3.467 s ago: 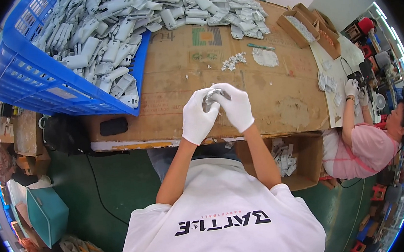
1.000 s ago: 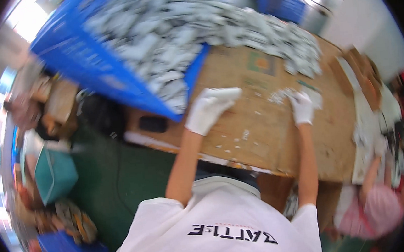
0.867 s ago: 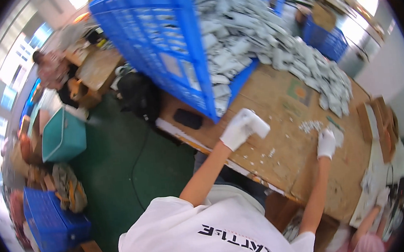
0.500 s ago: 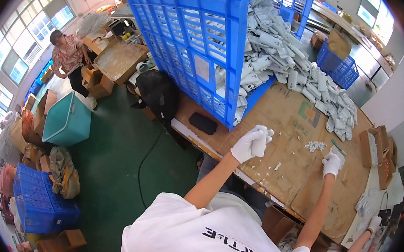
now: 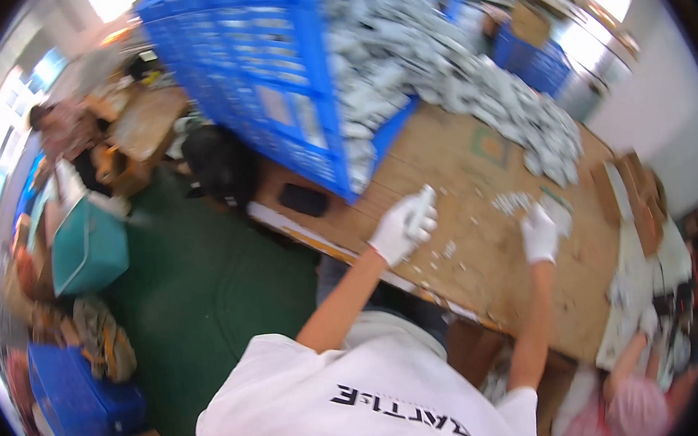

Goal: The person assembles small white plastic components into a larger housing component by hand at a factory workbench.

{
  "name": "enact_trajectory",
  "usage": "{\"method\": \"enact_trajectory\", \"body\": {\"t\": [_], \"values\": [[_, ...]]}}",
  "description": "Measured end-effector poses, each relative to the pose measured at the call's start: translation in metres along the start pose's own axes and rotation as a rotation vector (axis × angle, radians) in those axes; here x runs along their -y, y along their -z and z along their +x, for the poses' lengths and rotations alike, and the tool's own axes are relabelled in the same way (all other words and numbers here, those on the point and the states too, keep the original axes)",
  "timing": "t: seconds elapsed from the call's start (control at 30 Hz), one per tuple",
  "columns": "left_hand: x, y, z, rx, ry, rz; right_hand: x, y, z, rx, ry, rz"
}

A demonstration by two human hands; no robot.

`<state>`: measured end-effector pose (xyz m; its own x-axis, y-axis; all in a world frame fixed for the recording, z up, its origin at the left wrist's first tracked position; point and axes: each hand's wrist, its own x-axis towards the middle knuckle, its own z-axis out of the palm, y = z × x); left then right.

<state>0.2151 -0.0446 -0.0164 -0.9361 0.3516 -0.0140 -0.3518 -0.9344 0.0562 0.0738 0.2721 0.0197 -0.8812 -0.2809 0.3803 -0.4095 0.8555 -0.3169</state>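
My left hand (image 5: 396,235), in a white glove, is closed around a small white plastic part (image 5: 421,210) held above the cardboard-covered table (image 5: 471,282). My right hand (image 5: 540,239), also gloved in white, is lowered over the table to the right; blur hides how its fingers lie. Just beyond it is a small heap of tiny white bits (image 5: 512,202). A thin green strip (image 5: 553,195) and a pale flat piece (image 5: 561,216) show beside its fingers, and whether the hand grips either is unclear. A few loose white scraps (image 5: 450,249) lie between my hands.
A large blue crate (image 5: 245,69) lies tipped on the table, with a big pile of white plastic parts (image 5: 444,68) spilling out. A dark phone-like object (image 5: 303,199) sits near the table edge. Open cardboard boxes (image 5: 637,193) stand right. Other people are at left and lower right.
The whole view has swung, so the table and crate appear farther up and left. The part in my left hand now points up more visibly. My right hand stays beside the heap of bits.
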Motion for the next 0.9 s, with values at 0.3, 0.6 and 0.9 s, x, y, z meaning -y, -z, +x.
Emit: {"method": "enact_trajectory", "body": {"t": [0.3,0.6,0.9], "values": [[0.029,-0.024,0.009,-0.552,-0.557,1.58,0.057,-0.007,-0.047,0.072,-0.395,0.687],[0.046,-0.034,0.012,-0.599,-0.513,1.816,0.051,-0.01,-0.06,0.1,-0.531,1.036],[0.057,-0.035,0.018,-0.532,-0.546,1.845,0.114,0.015,-0.057,0.13,-0.416,1.212]]}}
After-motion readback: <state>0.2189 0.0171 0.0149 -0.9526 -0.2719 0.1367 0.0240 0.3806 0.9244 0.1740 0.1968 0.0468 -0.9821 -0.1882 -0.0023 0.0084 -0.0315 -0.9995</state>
